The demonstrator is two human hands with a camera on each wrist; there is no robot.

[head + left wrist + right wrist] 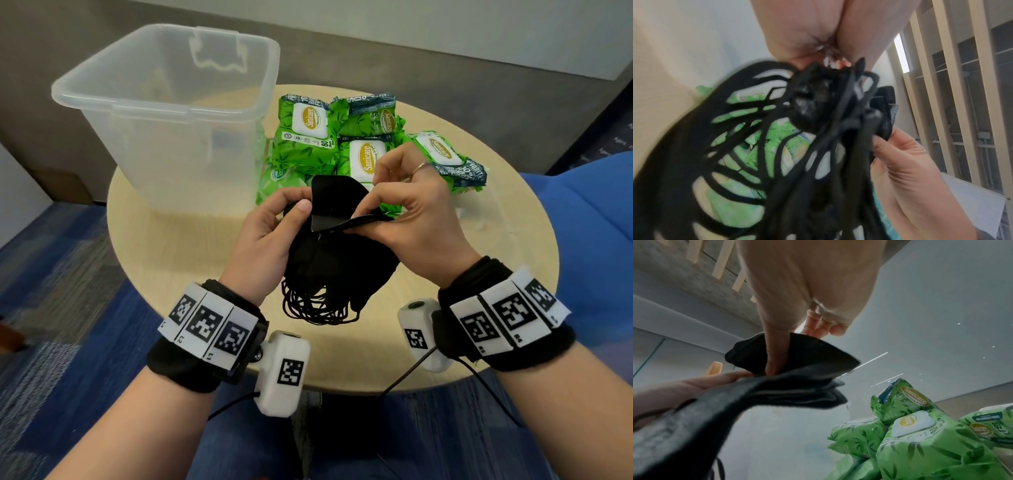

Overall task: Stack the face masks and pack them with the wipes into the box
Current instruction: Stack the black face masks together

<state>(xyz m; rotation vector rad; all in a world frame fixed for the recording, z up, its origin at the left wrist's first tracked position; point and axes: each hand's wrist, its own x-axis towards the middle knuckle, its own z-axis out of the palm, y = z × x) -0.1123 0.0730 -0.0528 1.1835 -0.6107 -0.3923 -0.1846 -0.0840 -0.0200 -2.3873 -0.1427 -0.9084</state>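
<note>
Here both hands, left (270, 229) and right (411, 212), pinch the black face masks (339, 246) above the table (178, 240).

The soft fabric face masks (337, 246) and their thin ear loops (315, 305) are plain black, greyer in the right wrist view, and the crinkly plastic wipes packs (368, 144) are bright green with a darker green leaf print, dark teal end bands, white lids and gold oval labels. The clear plastic box (164, 113) is colourless and milky, on a round table (178, 246) of pale beige wood grain. Black wristbands (507, 329) carry white tiles with black square codes, and the carpet (61, 294) is mottled blue and grey.
</note>
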